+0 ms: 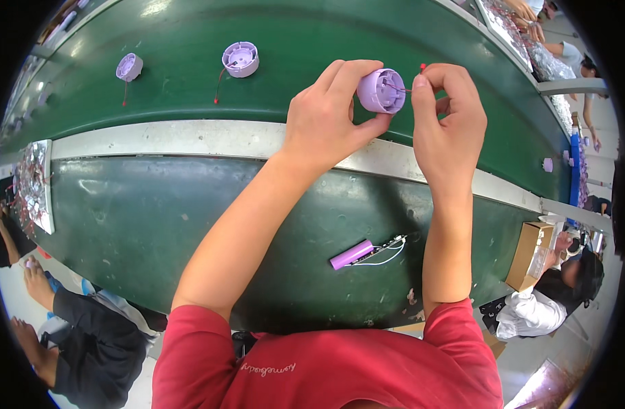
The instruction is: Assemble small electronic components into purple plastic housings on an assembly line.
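Note:
Over the green belt, my left hand (pixel 329 112) grips a round lilac plastic housing (pixel 373 92) by its side, the open end facing right. A thin red wire runs out of that housing to my right hand (pixel 450 112). Thumb and index finger of the right hand pinch the wire, and its small red connector (pixel 423 67) pokes up above the fingertips. On the dark table below my arms lies a purple cylindrical battery (pixel 351 254) joined to a narrow circuit board (pixel 384 251) with white wires.
Two more lilac housings, one at the far left (pixel 129 67) and another (pixel 241 59) nearer, sit on the belt with red wires trailing. A metal rail (pixel 176 138) divides belt from table. A foil-covered tray of red wires (pixel 38 184) stands left, a cardboard box (pixel 528 255) right. People work on both sides.

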Action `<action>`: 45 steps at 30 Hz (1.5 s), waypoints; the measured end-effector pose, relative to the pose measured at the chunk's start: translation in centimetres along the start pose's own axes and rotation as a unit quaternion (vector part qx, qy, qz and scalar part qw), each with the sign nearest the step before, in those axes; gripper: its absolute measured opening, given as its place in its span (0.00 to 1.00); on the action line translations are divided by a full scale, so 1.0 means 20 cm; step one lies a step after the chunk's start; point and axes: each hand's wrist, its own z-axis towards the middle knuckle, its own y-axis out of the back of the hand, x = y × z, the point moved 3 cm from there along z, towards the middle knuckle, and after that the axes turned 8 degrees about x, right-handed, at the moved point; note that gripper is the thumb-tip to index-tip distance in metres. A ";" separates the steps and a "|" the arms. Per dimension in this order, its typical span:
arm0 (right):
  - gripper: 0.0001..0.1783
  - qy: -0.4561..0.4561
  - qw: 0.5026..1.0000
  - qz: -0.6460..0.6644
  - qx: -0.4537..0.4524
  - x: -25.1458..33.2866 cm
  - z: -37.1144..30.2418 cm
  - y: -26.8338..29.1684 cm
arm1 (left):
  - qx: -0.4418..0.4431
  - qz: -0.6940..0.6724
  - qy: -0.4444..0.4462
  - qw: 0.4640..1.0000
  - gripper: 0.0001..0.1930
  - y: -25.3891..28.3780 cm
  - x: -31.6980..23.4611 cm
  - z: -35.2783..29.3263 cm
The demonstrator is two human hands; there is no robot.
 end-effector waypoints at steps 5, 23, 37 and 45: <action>0.05 -0.032 0.986 0.003 0.161 0.01 -0.02 -0.03 | -0.007 0.017 -0.009 1.000 0.28 0.02 0.02 -0.01; 0.07 -0.038 0.985 0.004 0.166 0.00 -0.03 -0.05 | 0.052 0.018 -0.017 0.998 0.30 0.02 0.01 -0.01; 0.07 -0.037 0.988 -0.001 0.152 0.00 -0.04 -0.05 | 0.076 0.015 -0.032 0.996 0.28 0.02 0.02 -0.02; 0.07 -0.058 0.988 -0.035 0.139 0.02 -0.05 -0.03 | 0.060 0.026 -0.047 0.997 0.28 0.00 0.02 -0.01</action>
